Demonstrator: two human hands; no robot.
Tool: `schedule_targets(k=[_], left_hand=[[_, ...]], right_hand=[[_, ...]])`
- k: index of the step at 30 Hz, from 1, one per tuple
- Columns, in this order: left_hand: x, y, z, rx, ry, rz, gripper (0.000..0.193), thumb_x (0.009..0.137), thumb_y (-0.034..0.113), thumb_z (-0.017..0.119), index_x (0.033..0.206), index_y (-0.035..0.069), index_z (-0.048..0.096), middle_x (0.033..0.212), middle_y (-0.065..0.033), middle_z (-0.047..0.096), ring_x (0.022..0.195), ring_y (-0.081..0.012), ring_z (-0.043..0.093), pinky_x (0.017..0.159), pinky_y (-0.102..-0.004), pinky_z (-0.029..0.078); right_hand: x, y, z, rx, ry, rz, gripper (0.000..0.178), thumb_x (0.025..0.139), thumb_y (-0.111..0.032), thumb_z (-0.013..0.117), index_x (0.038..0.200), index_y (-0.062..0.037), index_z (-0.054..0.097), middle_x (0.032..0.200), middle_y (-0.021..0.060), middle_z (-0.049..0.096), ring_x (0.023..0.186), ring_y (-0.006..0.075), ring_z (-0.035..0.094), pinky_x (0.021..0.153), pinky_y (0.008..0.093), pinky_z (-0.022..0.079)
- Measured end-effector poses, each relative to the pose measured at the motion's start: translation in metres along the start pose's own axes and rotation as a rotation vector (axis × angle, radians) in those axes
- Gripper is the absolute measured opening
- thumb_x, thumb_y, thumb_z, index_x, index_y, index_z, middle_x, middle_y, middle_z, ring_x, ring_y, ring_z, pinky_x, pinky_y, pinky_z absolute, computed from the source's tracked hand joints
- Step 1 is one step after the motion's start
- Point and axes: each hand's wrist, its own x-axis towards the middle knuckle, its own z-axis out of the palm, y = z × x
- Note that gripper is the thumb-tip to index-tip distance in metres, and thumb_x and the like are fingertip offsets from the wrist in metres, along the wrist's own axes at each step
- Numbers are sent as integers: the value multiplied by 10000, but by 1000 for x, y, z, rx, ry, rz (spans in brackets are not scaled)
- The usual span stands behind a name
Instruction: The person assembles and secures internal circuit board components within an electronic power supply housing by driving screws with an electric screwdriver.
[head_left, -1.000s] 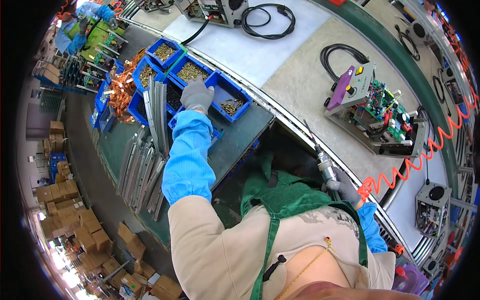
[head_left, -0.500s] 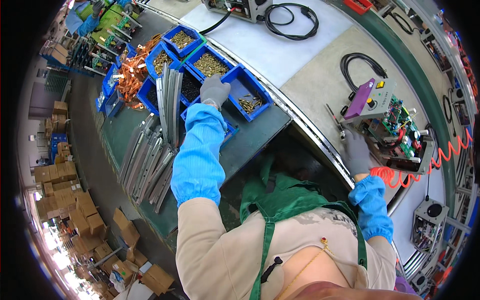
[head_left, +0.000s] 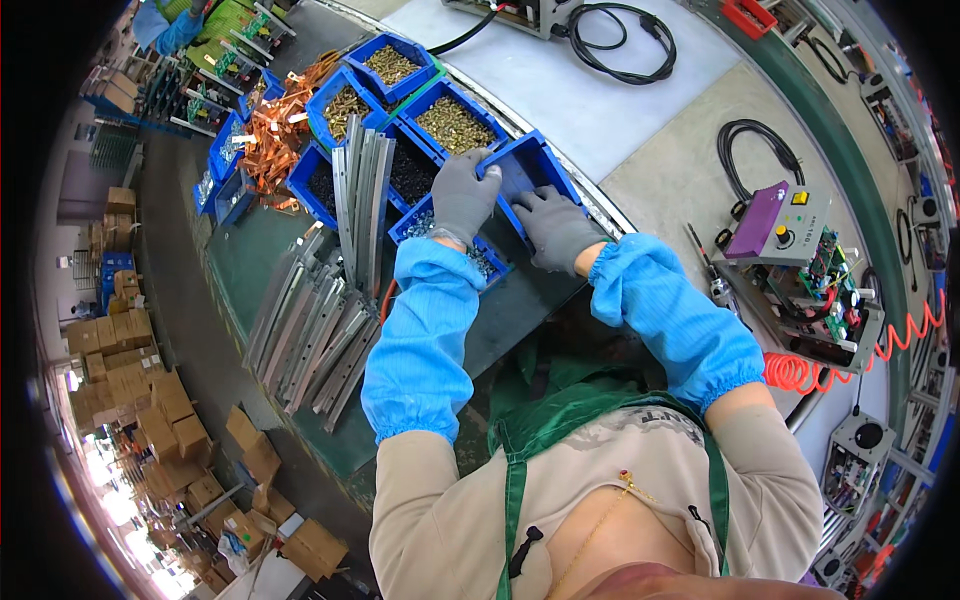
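Both hands wear grey gloves and are at a blue bin (head_left: 525, 165). My left hand (head_left: 465, 197) is closed at the bin's left rim, its thumb along the edge. Whatever it holds is hidden. My right hand (head_left: 560, 228) reaches over the bin's near side, fingers apart and pointing down into it. The glove covers the part where brass-coloured screws lay. Just left stands another blue bin full of brass-coloured fasteners (head_left: 455, 125). Below my left hand a smaller blue bin (head_left: 490, 258) holds small silvery parts.
Metal strips (head_left: 315, 330) are stacked on the green table at left, near copper-coloured parts (head_left: 275, 135). At right stands an open device with a purple panel (head_left: 760, 225), beside a driver tool (head_left: 720, 290) and a red coiled hose (head_left: 795, 372). A co-worker's sleeve (head_left: 180, 32) shows far left.
My right hand has left the driver tool's side by the purple-panelled device and come over to the blue bin. My left hand stays at the bin's rim. The whole view has shifted slightly.
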Motion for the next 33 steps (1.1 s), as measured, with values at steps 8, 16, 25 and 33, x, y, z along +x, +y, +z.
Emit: schedule_targets(k=[8, 16, 25, 33], left_hand=[[2, -1, 2, -56, 107, 22, 255, 782, 202, 651, 986, 58, 703, 756, -128, 630, 565, -207, 611, 601, -338, 491], [10, 1, -15, 10, 194, -1, 249, 782, 214, 659, 986, 80, 709, 797, -137, 640, 670, -241, 625, 678, -349, 494], [6, 6, -18, 45, 198, 14, 246, 766, 200, 652, 986, 109, 712, 834, -117, 620, 709, -248, 605, 700, -361, 487], [2, 4, -18, 25, 182, -36, 211, 776, 194, 621, 955, 117, 700, 871, -123, 598, 771, -294, 615, 727, -398, 507]], right_hand=[[8, -1, 5, -80, -131, 57, 375, 704, -108, 704, 1068, -85, 617, 1137, 135, 542, 1067, 335, 523, 871, 404, 501], [-33, 0, 42, -61, 219, -137, 163, 794, -119, 590, 948, -87, 634, 1023, 113, 561, 976, 290, 552, 802, 374, 499], [9, -19, 5, 76, 77, 304, 426, 820, -67, 578, 1224, 9, 467, 1216, 206, 502, 1021, 358, 612, 849, 439, 518], [6, -14, 3, 113, -77, 291, 356, 786, -61, 579, 1135, -13, 532, 1194, 212, 496, 1003, 378, 611, 833, 457, 510]])
